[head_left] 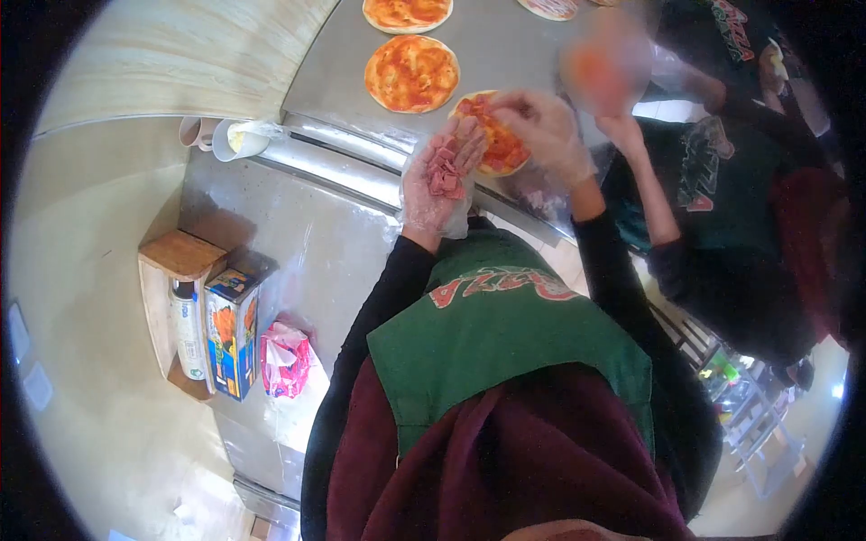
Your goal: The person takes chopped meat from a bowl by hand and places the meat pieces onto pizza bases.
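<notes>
My left hand (431, 200), in a clear plastic glove, is turned palm up and cradles a small heap of chopped pink ham (446, 173). Just right of it, a pizza base with red sauce (502, 151) lies on the steel counter near its edge. Over this base's right side hovers my right hand (548, 135), gloved too, its fingers drawn together in a pinch. Whatever sits between those fingertips is hidden. A second sauced pizza base (411, 74) lies farther back, and another base (408, 13) is cut off by the top edge.
A co-worker in a green apron (722, 180) stands close on my right, hands near the counter (334, 86). To the left are a white cup (240, 141), a wooden holder (180, 257), a blue box (233, 329) and a pink tissue pack (287, 359).
</notes>
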The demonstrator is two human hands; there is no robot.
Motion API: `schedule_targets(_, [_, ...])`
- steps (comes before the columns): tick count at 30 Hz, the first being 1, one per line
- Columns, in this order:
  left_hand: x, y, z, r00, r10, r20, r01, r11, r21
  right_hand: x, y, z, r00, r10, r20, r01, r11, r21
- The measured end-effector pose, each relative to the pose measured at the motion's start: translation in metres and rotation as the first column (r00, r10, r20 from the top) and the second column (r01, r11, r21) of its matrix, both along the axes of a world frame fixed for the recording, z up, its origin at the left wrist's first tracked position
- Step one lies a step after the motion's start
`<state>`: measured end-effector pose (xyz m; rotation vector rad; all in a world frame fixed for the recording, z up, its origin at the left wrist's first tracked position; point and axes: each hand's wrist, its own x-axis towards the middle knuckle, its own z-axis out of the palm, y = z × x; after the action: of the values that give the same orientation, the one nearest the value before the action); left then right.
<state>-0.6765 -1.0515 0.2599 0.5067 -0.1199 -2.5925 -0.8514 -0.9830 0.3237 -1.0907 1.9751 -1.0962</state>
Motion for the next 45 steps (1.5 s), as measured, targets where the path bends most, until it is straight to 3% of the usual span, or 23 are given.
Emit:
schedule_targets(1, [-0.003, 0.001, 0.000, 1.000, -0.017, -0.013, 0.017, 1.000, 0.016, 0.010, 0.003, 0.004, 0.998, 0.055, -0.032, -0.057, 0.997, -0.060])
schedule_targets(3, [-0.007, 0.003, 0.012, 0.983, -0.025, 0.182, 0.011, 0.997, 0.078, 0.024, 0.006, 0.007, 0.982, 0.158, -0.108, -0.174, 0.969, -0.173])
schedule_targets(5, [-0.009, 0.005, 0.006, 0.977, -0.039, 0.208, 0.019, 0.995, 0.100, 0.031, 0.004, 0.012, 0.948, 0.164, -0.271, -0.195, 0.977, -0.091])
schedule_targets(6, [-0.008, 0.007, -0.013, 0.990, -0.046, 0.136, 0.034, 0.995, 0.092, 0.033, 0.003, 0.014, 0.921, 0.171, -0.349, -0.200, 0.979, -0.048])
schedule_targets(7, [-0.008, 0.006, -0.017, 0.997, -0.053, 0.063, 0.048, 0.995, 0.083, 0.035, 0.003, 0.015, 0.920, 0.155, -0.359, -0.188, 0.980, -0.059])
schedule_targets(16, [-0.016, 0.023, -0.003, 0.960, -0.092, 0.263, 0.093, 0.996, 0.010, 0.034, 0.009, 0.003, 0.888, 0.150, -0.435, -0.198, 0.978, -0.068])
schedule_targets(21, [-0.011, 0.022, -0.002, 0.985, -0.091, 0.145, 0.085, 0.995, 0.044, 0.038, 0.013, -0.006, 0.882, 0.103, -0.461, -0.166, 0.981, -0.099])
schedule_targets(25, [-0.005, 0.018, -0.020, 0.995, -0.098, -0.032, 0.098, 0.995, 0.016, 0.034, 0.017, -0.006, 0.999, 0.045, -0.011, -0.046, 0.990, -0.131])
schedule_targets(27, [-0.008, 0.021, -0.011, 0.998, -0.066, 0.013, 0.066, 0.998, 0.003, 0.029, 0.020, -0.013, 0.954, -0.008, 0.300, 0.053, 0.988, -0.143])
schedule_targets(30, [-0.007, 0.017, 0.007, 0.998, -0.062, 0.003, 0.062, 0.997, -0.051, -0.001, 0.022, -0.024, 0.993, -0.115, 0.037, 0.117, 0.992, -0.050])
schedule_targets(33, [0.002, 0.014, 0.004, 0.999, -0.028, -0.034, 0.026, 0.998, -0.062, -0.043, 0.020, -0.085, 0.959, -0.153, -0.237, 0.194, 0.968, 0.162])
schedule_targets(39, [0.006, 0.012, 0.001, 0.999, 0.004, -0.032, -0.005, 0.999, -0.033, -0.033, 0.002, -0.070, 0.911, -0.004, -0.413, 0.178, 0.907, 0.382])
schedule_targets(45, [0.004, 0.013, 0.003, 0.999, -0.033, -0.038, 0.031, 0.999, -0.041, -0.031, 0.000, -0.075, 0.863, -0.032, -0.503, 0.247, 0.897, 0.366])
